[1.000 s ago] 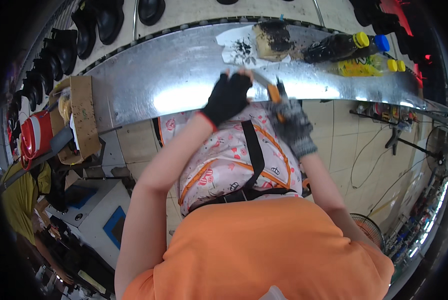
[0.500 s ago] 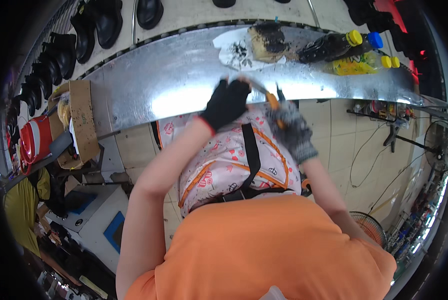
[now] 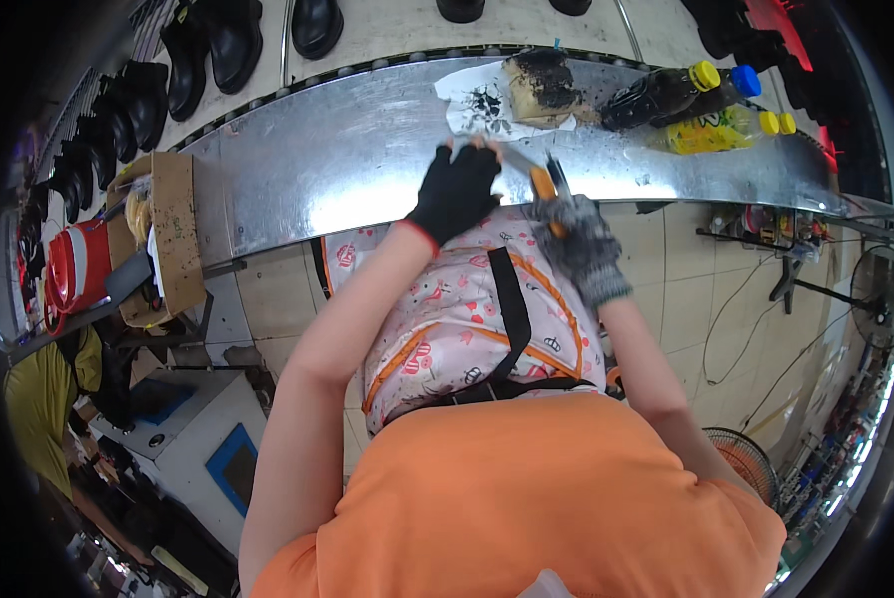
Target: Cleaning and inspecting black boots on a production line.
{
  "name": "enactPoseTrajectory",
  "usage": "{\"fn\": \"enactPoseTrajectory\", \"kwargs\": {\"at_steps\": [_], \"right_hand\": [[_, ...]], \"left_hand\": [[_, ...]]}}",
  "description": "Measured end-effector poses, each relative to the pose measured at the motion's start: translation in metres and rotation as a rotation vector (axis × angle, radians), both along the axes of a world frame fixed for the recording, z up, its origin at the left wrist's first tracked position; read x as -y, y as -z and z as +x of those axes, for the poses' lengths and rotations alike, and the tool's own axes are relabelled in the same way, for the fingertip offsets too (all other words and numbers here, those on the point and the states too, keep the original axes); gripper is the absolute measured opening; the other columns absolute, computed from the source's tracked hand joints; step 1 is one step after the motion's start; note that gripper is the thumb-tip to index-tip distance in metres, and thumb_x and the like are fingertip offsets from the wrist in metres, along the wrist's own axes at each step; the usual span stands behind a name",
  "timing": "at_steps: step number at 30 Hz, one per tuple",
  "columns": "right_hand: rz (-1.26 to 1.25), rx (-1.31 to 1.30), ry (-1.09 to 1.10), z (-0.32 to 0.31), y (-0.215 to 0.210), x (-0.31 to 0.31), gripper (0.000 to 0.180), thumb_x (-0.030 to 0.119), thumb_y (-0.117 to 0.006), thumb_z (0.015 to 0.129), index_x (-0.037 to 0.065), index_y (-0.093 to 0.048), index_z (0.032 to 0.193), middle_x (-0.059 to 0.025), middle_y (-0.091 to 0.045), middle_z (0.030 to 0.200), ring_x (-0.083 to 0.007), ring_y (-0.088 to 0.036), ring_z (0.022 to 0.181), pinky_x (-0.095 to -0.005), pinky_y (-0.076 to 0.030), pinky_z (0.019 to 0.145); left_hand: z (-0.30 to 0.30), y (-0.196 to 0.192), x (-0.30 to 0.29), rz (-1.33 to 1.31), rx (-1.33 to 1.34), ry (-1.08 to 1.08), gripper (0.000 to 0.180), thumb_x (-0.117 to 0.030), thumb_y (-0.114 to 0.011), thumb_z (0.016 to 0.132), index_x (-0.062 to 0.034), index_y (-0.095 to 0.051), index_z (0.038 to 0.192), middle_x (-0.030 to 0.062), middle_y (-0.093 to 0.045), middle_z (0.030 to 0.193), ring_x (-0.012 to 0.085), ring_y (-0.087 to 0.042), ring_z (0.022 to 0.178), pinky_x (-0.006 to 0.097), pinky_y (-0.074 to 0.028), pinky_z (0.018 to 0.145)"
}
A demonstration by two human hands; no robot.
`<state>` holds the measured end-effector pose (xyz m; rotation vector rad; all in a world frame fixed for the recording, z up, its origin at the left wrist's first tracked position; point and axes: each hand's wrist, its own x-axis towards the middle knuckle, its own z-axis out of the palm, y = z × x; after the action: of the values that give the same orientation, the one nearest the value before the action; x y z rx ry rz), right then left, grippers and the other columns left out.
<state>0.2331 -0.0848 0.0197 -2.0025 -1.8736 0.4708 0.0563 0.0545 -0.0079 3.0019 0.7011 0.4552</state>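
My left hand (image 3: 457,189), in a black glove with bare fingertips and a red cuff, is over the near edge of the metal bench. Its fingers are bent together; whatever they hold is too small to make out. My right hand (image 3: 579,247), in a grey knit glove, is closed round an orange-handled knife (image 3: 543,183). The thin grey blade points up and left, close to my left fingertips; whether they touch is unclear. A dark, slim stick-like piece (image 3: 558,175) juts up beside the handle at my right hand.
On the metal bench (image 3: 317,140) lie a white sheet (image 3: 457,88) with black crumbs and a blackened sponge-like block (image 3: 542,90). Dark bottles (image 3: 656,98) and yellow bottles (image 3: 716,132) stand at right. A cardboard box (image 3: 176,224) is at left; black boots (image 3: 230,45) line the far side.
The view has shifted slightly, showing more of the far boots. My right hand and the knife look less blurred. Both hands keep nearly the same places.
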Motion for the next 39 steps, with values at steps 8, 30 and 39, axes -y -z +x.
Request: {"fn": "enactPoseTrajectory", "kwargs": {"at_steps": [8, 30, 39], "right_hand": [[0.236, -0.111, -0.104, -0.039, -0.041, -0.004, 0.022, 0.011, -0.064, 0.077, 0.012, -0.066, 0.098, -0.0073, -0.067, 0.100, -0.0265, -0.059, 0.084, -0.0355, -0.046, 0.078], [0.472, -0.332, -0.629, -0.101, -0.099, -0.054, 0.022, 0.010, -0.070, 0.071, 0.011, -0.066, 0.093, -0.0085, -0.065, 0.096, -0.0260, -0.062, 0.080, -0.0354, -0.050, 0.070], [0.269, -0.879, -0.128, -0.098, -0.087, -0.062, 0.028, 0.015, -0.060, 0.079, -0.003, -0.065, 0.100, -0.0131, -0.066, 0.097, -0.0203, -0.062, 0.090, -0.0333, -0.048, 0.083]], "left_hand": [[-0.055, -0.017, 0.019, -0.255, 0.690, -0.505, 0.035, -0.022, -0.073, 0.076, -0.0066, -0.063, 0.105, 0.0099, -0.064, 0.099, 0.0277, -0.059, 0.099, 0.037, -0.045, 0.091], [-0.111, -0.022, 0.031, -1.459, 0.900, -0.461, 0.023, -0.023, -0.052, 0.091, -0.0025, -0.059, 0.086, 0.0033, -0.059, 0.075, 0.0100, -0.053, 0.068, 0.028, -0.044, 0.059], [-0.086, -0.044, 0.067, -1.647, 0.860, -0.078, 0.040, -0.023, -0.051, 0.094, 0.0040, -0.049, 0.124, 0.0137, -0.062, 0.104, 0.0140, -0.057, 0.089, 0.027, -0.048, 0.075]]}}
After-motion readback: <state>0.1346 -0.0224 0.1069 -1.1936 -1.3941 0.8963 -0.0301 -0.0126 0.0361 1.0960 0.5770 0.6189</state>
